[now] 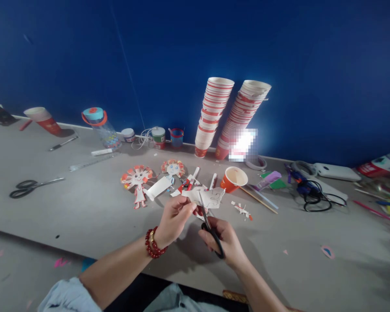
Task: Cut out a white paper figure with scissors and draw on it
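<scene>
Between the fingers and thumb of my left hand (175, 216) is a white paper piece (214, 198) with outlines drawn on it. My right hand (225, 242) grips black-handled scissors (218, 242), whose blades lie across the paper close to my left thumb. Just beyond my hands are two paper dolls, one in a white dress (139, 193) and one with a blue-drawn face (173, 168). A white curled paper piece (159, 188) lies by them. Red-and-white markers (192, 178) rest behind the held paper, partly hidden. An orange-red paper cup (234, 180) stands right of it.
Two tall stacks of paper cups (214, 112) lean near the blue wall. A second pair of scissors (35, 187) and a clear bottle (102, 130) are at left. Paper scraps (242, 211), a wooden stick (260, 200), a glue gun (307, 186) and its cord lie at right.
</scene>
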`<state>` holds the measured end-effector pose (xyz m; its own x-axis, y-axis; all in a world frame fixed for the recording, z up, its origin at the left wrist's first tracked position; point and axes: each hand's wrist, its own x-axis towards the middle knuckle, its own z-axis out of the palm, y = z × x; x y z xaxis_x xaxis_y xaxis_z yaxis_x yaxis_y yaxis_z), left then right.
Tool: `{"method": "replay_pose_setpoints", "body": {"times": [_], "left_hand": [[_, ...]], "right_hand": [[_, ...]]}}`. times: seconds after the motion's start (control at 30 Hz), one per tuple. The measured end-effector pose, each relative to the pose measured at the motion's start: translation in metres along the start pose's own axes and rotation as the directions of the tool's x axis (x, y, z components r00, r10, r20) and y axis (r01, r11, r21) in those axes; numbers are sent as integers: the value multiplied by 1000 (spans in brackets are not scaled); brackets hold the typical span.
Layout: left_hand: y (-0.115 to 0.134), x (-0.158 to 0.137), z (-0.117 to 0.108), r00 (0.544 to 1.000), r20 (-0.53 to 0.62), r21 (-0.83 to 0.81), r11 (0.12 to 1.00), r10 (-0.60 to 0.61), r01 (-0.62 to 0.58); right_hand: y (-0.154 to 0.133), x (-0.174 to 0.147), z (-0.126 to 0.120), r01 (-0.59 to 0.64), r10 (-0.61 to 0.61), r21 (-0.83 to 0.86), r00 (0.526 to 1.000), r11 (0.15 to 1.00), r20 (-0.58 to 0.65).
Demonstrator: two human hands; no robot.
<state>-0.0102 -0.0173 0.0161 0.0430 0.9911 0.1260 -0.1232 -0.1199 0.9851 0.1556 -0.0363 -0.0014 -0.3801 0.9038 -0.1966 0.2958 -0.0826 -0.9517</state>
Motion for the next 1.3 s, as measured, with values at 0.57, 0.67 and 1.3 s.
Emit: {"method": "replay_pose_setpoints", "body": {"times": [0.57, 0.67, 1.3], "left_hand": [[1, 0, 0, 1000, 22, -23, 1000, -19, 20], [2, 0, 0, 1000, 28, -27, 1000, -9, 9], [-2, -3, 3, 1000, 22, -113, 993, -22, 24]], "right_hand": [[4, 0, -4, 16, -16, -55, 1000, 998, 4], [4, 0, -4, 20, -19, -59, 1000, 998, 3], [1, 1, 1, 12, -14, 79, 1000, 997, 19]]}}
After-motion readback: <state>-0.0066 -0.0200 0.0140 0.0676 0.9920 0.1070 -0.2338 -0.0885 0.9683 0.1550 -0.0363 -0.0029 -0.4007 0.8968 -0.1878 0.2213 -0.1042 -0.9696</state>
